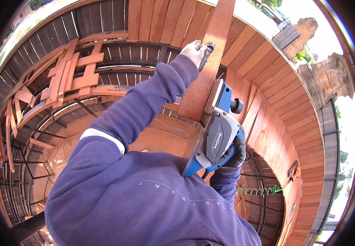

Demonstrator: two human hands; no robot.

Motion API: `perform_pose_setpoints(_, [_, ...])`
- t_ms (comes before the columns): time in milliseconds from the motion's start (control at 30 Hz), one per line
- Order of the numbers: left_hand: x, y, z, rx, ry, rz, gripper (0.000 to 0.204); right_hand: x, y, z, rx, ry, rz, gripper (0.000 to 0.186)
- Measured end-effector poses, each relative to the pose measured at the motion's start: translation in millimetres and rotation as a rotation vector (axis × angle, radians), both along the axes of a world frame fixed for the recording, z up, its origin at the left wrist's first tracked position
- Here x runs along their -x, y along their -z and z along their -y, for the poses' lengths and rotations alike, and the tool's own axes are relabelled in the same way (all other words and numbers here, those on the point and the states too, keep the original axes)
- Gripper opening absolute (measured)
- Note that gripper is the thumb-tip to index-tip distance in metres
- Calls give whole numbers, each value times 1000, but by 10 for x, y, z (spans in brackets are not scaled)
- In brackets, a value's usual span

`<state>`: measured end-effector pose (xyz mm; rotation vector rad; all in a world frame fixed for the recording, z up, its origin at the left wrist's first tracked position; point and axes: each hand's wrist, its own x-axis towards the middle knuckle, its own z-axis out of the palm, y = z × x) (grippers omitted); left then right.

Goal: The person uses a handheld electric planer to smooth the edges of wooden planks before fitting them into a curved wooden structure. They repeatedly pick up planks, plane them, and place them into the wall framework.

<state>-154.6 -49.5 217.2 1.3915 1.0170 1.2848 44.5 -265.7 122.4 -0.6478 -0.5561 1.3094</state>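
Note:
My left hand (198, 53), in a grey-and-black glove, grips the edge of a long reddish-brown wooden board (213, 20) that runs away from me. My right hand (234, 152), in a dark glove, is wrapped round the rear handle of a blue-and-silver electric planer (218, 131). The planer is tilted on its side at the near end of the board, its black front knob jutting to the right; whether its base touches the wood I cannot tell. My purple sleeve and body hide part of what lies below.
Curved rows of wooden planks (292, 115) surround me on a dark metal frame. Several loose boards (69, 74) lie across the framework at the left. An orange-handled tool (294, 170) with a green coiled hose (267, 190) is at the right. Weathered wood chunks (321, 78) stand beyond the planks.

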Motion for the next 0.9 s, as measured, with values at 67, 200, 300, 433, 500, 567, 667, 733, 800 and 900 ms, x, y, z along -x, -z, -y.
perform_pose_setpoints(67, [-15, 47, -3, 22, 43, 69, 35, -2, -3, 5, -10, 3, 30, 44])
perform_pose_setpoints(200, [-122, 322, -26, -4, 122, 229, 21, 36, -44, 9, 4, 75, 31, 46])
perform_pose_setpoints(300, [-186, 439, -6, 55, 168, 324, 21, -18, -17, 16, -43, 42, 22, 49])
perform_pose_setpoints(433, [-149, 394, 170, 154, 192, 219, 19, 84, -158, 12, 12, 92, -12, 45])
perform_pose_setpoints(500, [-166, 452, 250, 102, 174, 173, 18, 7, -96, 13, -15, 59, -16, 46])
perform_pose_setpoints(567, [-176, 485, 299, 38, 189, 218, 19, -24, -72, 11, -21, 50, -24, 46])
perform_pose_setpoints(667, [-167, 483, 357, 17, 196, 232, 20, -27, -76, 17, -27, 44, -35, 47])
perform_pose_setpoints(733, [-174, 487, 422, -11, 197, 275, 21, -35, -89, 20, -71, 1, -34, 47])
perform_pose_setpoints(800, [-142, 469, 474, 10, 195, 203, 21, -41, -71, 15, -36, 39, -48, 46])
perform_pose_setpoints(900, [-111, 464, 602, 107, 231, 202, 22, 35, -166, 4, 22, 120, -37, 46])
